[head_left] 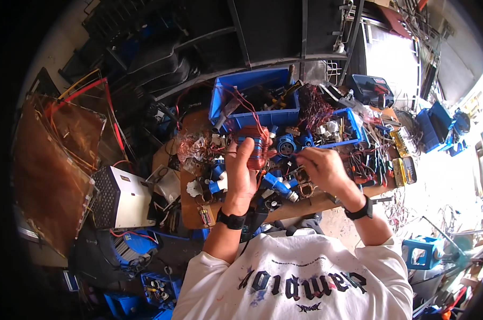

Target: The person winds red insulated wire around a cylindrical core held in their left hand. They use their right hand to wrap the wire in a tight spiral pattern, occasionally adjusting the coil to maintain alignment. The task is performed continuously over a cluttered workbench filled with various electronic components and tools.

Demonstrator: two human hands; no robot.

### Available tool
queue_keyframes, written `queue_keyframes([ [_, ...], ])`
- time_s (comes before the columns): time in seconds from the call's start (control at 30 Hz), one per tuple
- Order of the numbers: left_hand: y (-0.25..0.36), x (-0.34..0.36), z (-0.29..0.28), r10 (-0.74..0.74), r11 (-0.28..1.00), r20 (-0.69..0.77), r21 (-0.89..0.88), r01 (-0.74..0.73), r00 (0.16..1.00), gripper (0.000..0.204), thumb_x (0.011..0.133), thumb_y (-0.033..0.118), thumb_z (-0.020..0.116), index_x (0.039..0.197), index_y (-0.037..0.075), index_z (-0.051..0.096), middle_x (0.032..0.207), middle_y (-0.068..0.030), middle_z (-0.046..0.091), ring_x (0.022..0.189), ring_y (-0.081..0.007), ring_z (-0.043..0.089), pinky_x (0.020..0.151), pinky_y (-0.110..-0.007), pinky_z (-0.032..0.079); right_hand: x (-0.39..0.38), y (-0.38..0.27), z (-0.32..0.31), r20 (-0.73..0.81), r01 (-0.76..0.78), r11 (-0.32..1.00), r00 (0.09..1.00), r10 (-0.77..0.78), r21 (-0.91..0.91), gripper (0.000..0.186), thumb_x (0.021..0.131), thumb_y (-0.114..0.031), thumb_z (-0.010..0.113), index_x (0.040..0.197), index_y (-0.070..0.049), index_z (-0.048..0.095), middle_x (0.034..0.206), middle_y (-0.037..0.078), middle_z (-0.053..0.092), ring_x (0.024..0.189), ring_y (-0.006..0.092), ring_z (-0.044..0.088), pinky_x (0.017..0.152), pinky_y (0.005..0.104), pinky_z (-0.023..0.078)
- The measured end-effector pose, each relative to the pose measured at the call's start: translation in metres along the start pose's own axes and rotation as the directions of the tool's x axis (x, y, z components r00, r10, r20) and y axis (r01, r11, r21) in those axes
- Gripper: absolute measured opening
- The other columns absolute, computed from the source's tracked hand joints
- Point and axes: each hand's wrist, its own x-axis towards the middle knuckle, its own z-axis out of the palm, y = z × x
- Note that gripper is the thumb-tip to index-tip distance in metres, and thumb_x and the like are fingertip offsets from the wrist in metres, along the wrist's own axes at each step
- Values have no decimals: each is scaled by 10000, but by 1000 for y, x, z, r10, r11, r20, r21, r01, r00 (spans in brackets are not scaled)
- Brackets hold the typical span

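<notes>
My left hand point(240, 178) is closed around a reddish block with blue bands point(258, 149), its thumb across the near side. Red wires point(248, 104) rise from the top of that block toward the blue bin. To its right, my right hand point(329, 172) is held apart with the fingers curled in a pinch. Whatever lies between those fingertips is too small to make out. Just beyond the fingers sits a round blue socket point(286, 145). Below the hands, a blue and white plug connector point(279, 184) lies on the cluttered wooden table point(191, 210).
A large blue bin point(256, 118) with tools stands at the back of the table, and a shallow blue tray point(353, 136) of parts is to its right. Pliers and screwdrivers point(372, 165) crowd the right side. A white metal box point(127, 197) stands at left.
</notes>
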Motion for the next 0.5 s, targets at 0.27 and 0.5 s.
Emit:
queue_keyframes([
  [0.27, -19, -1, 9, 3, 998, 39, 63, -6, 999, 308, 931, 251, 686, 1168, 67, 616, 997, -24, 689, 782, -68, 618, 640, -218, 499, 9, -7, 34, 55, 30, 990, 998, -37, 137, 130, 906, -111, 626, 970, -3, 660, 856, 176, 670, 774, 386, 649, 668, 424, 519],
  [0.5, -14, -1, 0, 75, 970, 1, 230, -73, 997, 330, 917, 132, 682, 1216, 39, 576, 1075, -29, 651, 915, -78, 609, 791, -245, 519, -1, 16, 25, 81, 31, 998, 996, -36, 63, 157, 892, -104, 659, 1025, -22, 676, 930, 161, 666, 877, 347, 646, 742, 401, 522],
])
